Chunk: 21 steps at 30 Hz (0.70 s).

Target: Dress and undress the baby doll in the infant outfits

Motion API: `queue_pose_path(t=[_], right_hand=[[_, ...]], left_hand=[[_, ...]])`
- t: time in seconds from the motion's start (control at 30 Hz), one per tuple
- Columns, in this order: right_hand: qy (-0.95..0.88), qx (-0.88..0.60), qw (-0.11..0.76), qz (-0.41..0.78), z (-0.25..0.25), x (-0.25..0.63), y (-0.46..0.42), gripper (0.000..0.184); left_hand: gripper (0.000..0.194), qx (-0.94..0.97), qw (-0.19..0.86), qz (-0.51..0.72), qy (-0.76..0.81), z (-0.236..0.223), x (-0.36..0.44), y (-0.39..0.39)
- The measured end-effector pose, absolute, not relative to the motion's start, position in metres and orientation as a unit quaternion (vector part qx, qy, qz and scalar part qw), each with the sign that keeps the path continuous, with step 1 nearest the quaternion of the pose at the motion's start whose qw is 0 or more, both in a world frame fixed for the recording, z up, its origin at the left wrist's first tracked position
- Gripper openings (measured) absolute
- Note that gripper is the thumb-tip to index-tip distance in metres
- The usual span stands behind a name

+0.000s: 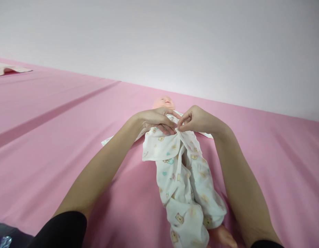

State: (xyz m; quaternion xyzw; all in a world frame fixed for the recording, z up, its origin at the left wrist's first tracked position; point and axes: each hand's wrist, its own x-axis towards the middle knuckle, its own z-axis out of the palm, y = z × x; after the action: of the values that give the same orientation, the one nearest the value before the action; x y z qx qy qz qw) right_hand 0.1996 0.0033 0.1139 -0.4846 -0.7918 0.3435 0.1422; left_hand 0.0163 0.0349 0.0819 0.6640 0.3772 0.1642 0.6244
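doll [164, 104] 1 | shirt [161, 146] 1 | trousers [172, 184] 1 | sheet [133, 193] 1 | cloth [1, 69] 1

Doll [163, 102] on sheet [133, 193], wall [175, 44] behind, cloth [9, 69] far left

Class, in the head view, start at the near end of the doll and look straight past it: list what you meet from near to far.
Trousers → top → doll's head → wall

The white shirt [161, 146] at centre carried a scattered print of tan bears; the white trousers [185, 213] at 5 o'clock showed bears and teal hearts. The sheet [133, 203] was pink, the wall [159, 41] at 12 o'clock pale grey. 2 sleeves [61, 229] at 8 and 4 o'clock were black.
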Motion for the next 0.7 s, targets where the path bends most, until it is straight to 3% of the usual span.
queue_pose_path(t=[0.27, 0.7], right_hand=[[-0.806, -0.480, 0.158, 0.309, 0.111, 0.196, 0.001, 0.006], [-0.733, -0.469, 0.241, 0.430, 0.102, 0.206, 0.020, 0.008]], left_hand=[[0.067, 0.648, 0.643, 0.164, 0.375, 0.082, 0.017, 0.036], [0.038, 0.585, 0.692, 0.224, 0.359, 0.078, 0.019, 0.043]])
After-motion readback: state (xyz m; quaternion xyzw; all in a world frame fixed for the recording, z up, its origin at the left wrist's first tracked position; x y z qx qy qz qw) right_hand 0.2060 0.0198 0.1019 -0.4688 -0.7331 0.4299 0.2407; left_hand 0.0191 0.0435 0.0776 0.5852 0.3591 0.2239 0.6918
